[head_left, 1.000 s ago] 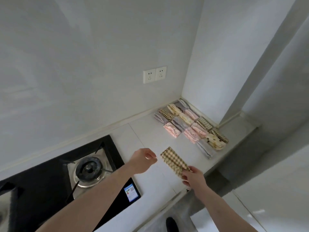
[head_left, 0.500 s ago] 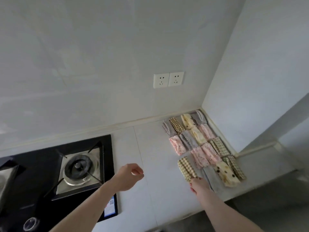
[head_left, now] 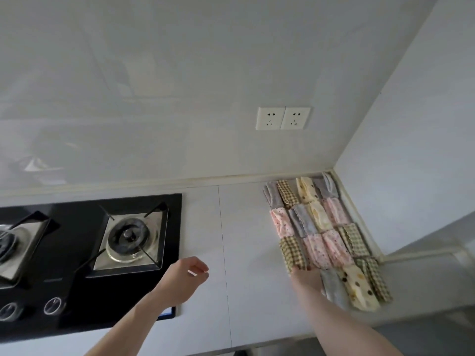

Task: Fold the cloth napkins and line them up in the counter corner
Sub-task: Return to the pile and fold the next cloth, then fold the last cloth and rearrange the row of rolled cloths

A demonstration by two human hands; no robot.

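Both forearms enter from the bottom edge, cut off below the elbow. The left hand [head_left: 183, 276], lower centre, hangs above the bare counter [head_left: 246, 291] just right of the hob, fingers loosely curled, holding nothing. The right hand [head_left: 305, 277], lower right, is at the near end of a checked napkin [head_left: 293, 254]; its fingers are hidden from this angle, so whether it grips or only touches the cloth cannot be told. That napkin lies folded at the left end of the third row of the napkin block [head_left: 326, 232], touching a pink one on its right. The block fills the right of the frame, running from the near counter edge back into the corner, rows tight together; its nearest row is partly covered by the right forearm. Patterns at the far row blur together. Open counter lies between block and hob. The hob [head_left: 77, 253] at left is cut by the frame edge, one burner whole, one half shown. A double socket [head_left: 282, 118] sits on the back wall above.
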